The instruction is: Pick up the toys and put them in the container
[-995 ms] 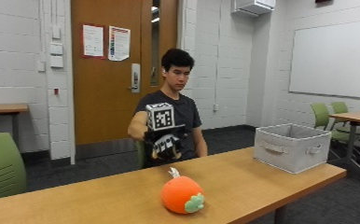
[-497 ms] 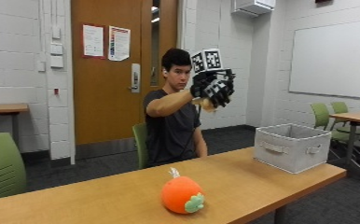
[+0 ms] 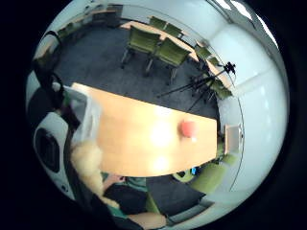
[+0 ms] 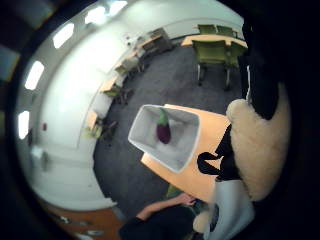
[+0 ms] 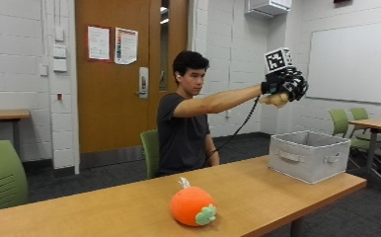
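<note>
The gloved right hand point(image 5: 284, 86) has swung out from beside the person's head to a point high above the grey fabric bin point(image 5: 308, 155), arm now stretched nearly straight. Its grip is curled round a cream plush toy point(image 5: 274, 99), whose pale body bulges below the fingers in the outside view and crowds the edge of both palm views point(image 4: 260, 145). That puts the toy about over the drop spot: the thumb-side palm view looks straight down into the bin point(image 4: 150, 150), well below the grip, where a purple eggplant toy point(image 4: 163, 131) already lies (so one toy is stowed). Opening the fingers looks like the next step.

Far below and back toward the person's side of the grip, an orange plush fruit point(image 5: 192, 206) with a green leaf sits on the counter point(image 5: 98, 207), still to be collected. Nothing stands between the grip and the bin's open mouth; green chairs and other tables are well apart.
</note>
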Demonstrator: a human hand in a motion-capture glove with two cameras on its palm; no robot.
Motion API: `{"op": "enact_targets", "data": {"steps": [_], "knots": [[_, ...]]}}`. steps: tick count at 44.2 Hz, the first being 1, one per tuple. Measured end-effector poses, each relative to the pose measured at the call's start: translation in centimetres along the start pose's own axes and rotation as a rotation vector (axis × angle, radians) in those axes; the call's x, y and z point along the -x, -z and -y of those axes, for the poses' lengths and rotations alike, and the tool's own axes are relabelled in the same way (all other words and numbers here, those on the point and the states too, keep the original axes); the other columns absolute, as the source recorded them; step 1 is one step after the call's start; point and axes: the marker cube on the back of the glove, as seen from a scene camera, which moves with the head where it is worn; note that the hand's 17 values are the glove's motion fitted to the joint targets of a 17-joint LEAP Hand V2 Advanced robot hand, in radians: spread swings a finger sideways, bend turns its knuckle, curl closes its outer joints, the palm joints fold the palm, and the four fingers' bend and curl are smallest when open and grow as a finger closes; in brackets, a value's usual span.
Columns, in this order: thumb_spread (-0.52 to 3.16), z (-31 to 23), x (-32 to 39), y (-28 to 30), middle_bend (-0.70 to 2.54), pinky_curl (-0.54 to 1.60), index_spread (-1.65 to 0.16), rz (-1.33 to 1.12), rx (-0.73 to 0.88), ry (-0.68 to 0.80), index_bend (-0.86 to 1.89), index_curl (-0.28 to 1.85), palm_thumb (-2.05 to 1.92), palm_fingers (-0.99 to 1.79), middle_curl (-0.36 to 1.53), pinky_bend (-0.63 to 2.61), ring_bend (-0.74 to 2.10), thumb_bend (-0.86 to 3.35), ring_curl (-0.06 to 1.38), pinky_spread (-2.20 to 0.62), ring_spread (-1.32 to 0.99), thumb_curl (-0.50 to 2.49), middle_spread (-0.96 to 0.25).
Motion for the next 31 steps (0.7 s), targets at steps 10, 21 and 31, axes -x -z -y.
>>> {"op": "enact_targets", "data": {"steps": [10,21,31], "knots": [[0.73,4.1,8.9,-4.7,0.64,0.37,-0.51,-0.066,-0.045,0.17,0.1,1.18,0.71,0.93,0.72,0.99,1.12,0.13,0.47,-0.47,-0.44,0.9,-0.48],[0.73,7.0,14.3,-8.2,0.64,0.38,-0.52,0.013,-0.06,0.19,0.1,1.23,0.71,0.91,0.74,1.0,1.13,0.11,0.47,-0.47,-0.44,0.95,-0.49],[0.74,7.6,15.4,-11.4,0.63,0.38,-0.52,-0.023,-0.035,0.307,0.1,1.26,0.71,0.9,0.76,1.02,1.14,0.1,0.47,-0.47,-0.44,0.99,-0.49]]}}
